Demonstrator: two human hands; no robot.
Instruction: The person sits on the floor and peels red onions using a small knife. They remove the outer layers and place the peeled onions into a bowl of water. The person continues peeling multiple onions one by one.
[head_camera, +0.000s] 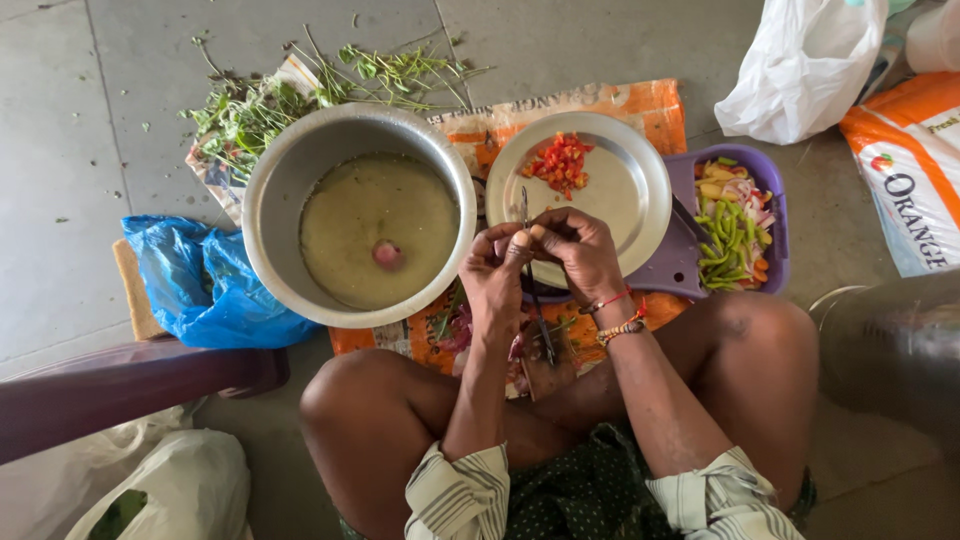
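The person sits cross-legged on the floor, bare knees spread wide to either side, striped sleeves rolled above the elbows. Both forearms reach forward from the lap and meet in front of the body. The left hand (492, 268) is curled, its fingers (505, 240) bent inward, thumb tip up. The right hand (580, 250) arches over beside it, fingertips touching the left hand's, pinched together. Thread and bead bracelets circle the right wrist.

Two hands, the left hand (492, 268) and the right hand (578, 250); one big metal pot (290, 170), one steel plate (625, 195), one purple tray (680, 265), one blue plastic bag (205, 285), two white bags, the larger (800, 65) at top right
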